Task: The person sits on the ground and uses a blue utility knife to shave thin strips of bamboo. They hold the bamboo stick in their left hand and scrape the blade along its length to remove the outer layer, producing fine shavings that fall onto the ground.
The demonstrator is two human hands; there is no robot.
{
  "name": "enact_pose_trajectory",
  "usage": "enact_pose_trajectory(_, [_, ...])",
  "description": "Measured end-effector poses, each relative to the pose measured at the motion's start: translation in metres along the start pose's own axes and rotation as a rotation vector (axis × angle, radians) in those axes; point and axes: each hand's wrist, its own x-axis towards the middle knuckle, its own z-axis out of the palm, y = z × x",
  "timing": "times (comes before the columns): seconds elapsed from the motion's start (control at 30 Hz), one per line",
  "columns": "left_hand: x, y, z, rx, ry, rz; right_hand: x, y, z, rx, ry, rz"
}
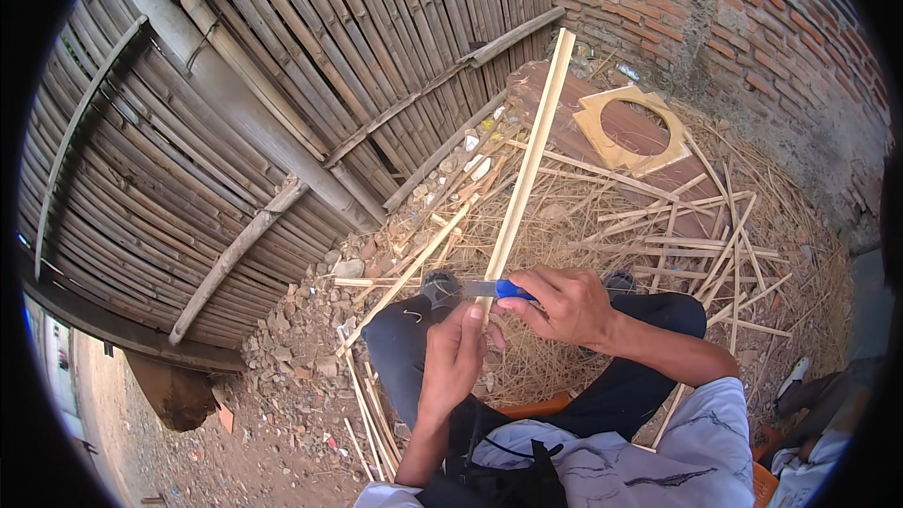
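A long pale strip of split bamboo [529, 165] slants up and away from my lap, its far end high in front of the fence. Near its lower end my left hand [458, 357] grips it, thumb along the top. My right hand [569, 306] is closed round the blue handle of a knife [511, 290]. The knife's flat steel blade points left and lies across the strip, just above my left thumb. The right fingertips hide part of the handle.
Pale strips [696, 249] and shavings [555, 212] litter the ground ahead and right. A board with a round hole [602, 122] lies by the brick wall [649, 0]. A bamboo fence [235, 103] rises on the left. Another person's leg [809, 395] shows at right.
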Motion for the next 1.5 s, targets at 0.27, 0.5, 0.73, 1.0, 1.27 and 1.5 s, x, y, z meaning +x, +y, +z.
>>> enact_pose_trajectory(0.27, [-0.007,0.009,0.000,0.173,0.064,-0.014,0.004,0.005,-0.006,-0.045,0.051,-0.006])
enact_pose_trajectory(0.5, [-0.015,0.006,-0.001,0.199,0.060,-0.020,0.010,0.022,-0.014,-0.103,0.108,0.021])
enact_pose_trajectory(0.73, [-0.020,0.007,-0.010,0.269,0.049,0.036,0.011,0.027,-0.014,-0.110,0.135,0.000])
enact_pose_trajectory(1.0, [-0.032,0.001,-0.021,0.310,0.041,0.008,0.019,0.047,-0.023,-0.127,0.169,0.071])
enact_pose_trajectory(1.27, [-0.053,-0.017,-0.037,0.328,0.004,-0.031,0.041,0.104,-0.056,-0.246,0.282,0.316])
enact_pose_trajectory(1.5, [-0.058,-0.018,-0.049,0.344,-0.036,-0.116,0.043,0.132,-0.057,-0.264,0.369,0.348])
